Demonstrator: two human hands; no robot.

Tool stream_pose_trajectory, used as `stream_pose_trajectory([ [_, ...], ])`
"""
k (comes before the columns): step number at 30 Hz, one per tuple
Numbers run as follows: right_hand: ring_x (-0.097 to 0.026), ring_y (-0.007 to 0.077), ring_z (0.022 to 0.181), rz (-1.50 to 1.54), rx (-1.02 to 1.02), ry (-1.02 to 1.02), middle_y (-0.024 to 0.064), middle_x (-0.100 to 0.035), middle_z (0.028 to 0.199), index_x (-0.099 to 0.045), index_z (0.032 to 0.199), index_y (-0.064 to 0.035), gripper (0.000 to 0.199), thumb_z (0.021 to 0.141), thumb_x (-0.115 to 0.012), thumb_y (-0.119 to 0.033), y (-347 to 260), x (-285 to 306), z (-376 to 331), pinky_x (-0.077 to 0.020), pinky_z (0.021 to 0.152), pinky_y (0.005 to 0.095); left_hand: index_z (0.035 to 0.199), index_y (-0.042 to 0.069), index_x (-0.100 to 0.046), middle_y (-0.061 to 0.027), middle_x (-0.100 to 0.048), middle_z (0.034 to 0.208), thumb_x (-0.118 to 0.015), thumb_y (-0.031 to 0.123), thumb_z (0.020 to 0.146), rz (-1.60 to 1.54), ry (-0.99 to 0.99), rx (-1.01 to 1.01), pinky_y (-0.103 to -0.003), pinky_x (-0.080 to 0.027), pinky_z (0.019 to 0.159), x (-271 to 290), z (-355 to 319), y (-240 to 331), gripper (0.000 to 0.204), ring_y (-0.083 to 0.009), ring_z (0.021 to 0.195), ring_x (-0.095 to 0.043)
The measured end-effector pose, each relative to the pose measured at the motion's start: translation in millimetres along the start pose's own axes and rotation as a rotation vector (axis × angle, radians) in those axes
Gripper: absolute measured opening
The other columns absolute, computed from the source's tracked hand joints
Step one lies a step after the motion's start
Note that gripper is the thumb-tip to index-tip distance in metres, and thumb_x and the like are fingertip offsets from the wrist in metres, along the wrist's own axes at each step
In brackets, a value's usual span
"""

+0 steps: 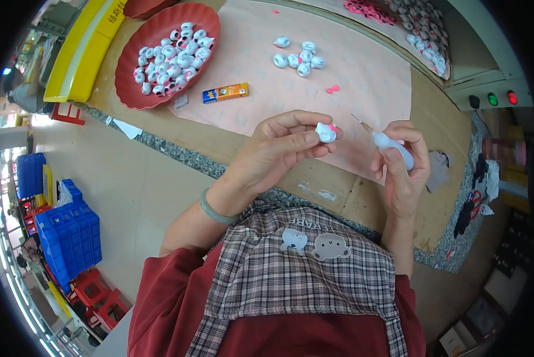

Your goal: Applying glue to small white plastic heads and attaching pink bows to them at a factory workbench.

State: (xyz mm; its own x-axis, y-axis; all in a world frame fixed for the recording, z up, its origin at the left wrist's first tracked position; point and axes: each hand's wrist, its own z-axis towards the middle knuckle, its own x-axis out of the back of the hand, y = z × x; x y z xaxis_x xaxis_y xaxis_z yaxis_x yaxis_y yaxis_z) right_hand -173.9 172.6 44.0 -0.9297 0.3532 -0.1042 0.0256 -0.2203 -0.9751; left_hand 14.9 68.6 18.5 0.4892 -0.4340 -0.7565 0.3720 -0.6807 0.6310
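Between the thumb and fingers of my left hand (279,143) is a small white cat-like head (326,134) with a pink piece on its top. My right hand (407,172) is wrapped round a pale squeeze bottle (398,151). The bottle's thin needle tip (362,123) points up and left toward the head, apart from it. Beyond my hands, several similar white heads (303,70) lie loose on a pale pink sheet (267,35). A few small pink pieces (332,90) are nearer to me on that sheet.
A red scalloped bowl (124,80) full of white heads stands at the far left, beside a yellow bin edge (79,59). An orange and blue small box (225,93) lies near it. Red-handled scissors (475,202) are at the right edge. A shelf (487,65) borders the far right.
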Motion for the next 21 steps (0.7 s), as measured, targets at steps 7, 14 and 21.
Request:
stream_pose_trajectory([
  [7, -0.054, 0.0115, 0.056, -0.043, 0.053, 0.163, 0.0152, -0.060, 0.093, -0.049, 0.108, -0.0001, 0.031, 0.084, -0.065, -0.011, -3, 1, -9, -0.0398, 0.046, 0.0195, 0.115, -0.004, -0.054, -0.0197, -0.060, 0.108, -0.055, 0.003, 0.088, 0.015, -0.013, 0.006, -0.026, -0.053, 0.082, -5, 3, -5, 0.028, -0.0216, 0.092, -0.063],
  [14, -0.055, 0.0125, 0.058, -0.171, 0.182, 0.169, 0.0185, -0.062, 0.094, -0.046, 0.117, 0.0018, 0.038, 0.087, -0.061, -0.016, -3, -5, -13, -0.0422, 0.048, 0.0207, 0.113, -0.004, -0.054, -0.0186, -0.061, 0.106, -0.056, 0.002, 0.087, 0.034, -0.018, -0.003, -0.026, -0.054, 0.081, -4, 4, -8, 0.027, -0.0220, 0.092, -0.064],
  [21, -0.056, 0.0133, 0.060, -0.299, 0.285, 0.147, 0.0196, -0.061, 0.094, -0.046, 0.118, 0.0027, 0.038, 0.090, -0.057, -0.021, -2, -6, -19, -0.0442, 0.050, 0.0212, 0.112, -0.004, -0.055, -0.0174, -0.062, 0.105, -0.057, 0.002, 0.086, 0.041, -0.010, -0.001, -0.026, -0.054, 0.080, -4, 4, -7, 0.026, -0.0222, 0.093, -0.064],
])
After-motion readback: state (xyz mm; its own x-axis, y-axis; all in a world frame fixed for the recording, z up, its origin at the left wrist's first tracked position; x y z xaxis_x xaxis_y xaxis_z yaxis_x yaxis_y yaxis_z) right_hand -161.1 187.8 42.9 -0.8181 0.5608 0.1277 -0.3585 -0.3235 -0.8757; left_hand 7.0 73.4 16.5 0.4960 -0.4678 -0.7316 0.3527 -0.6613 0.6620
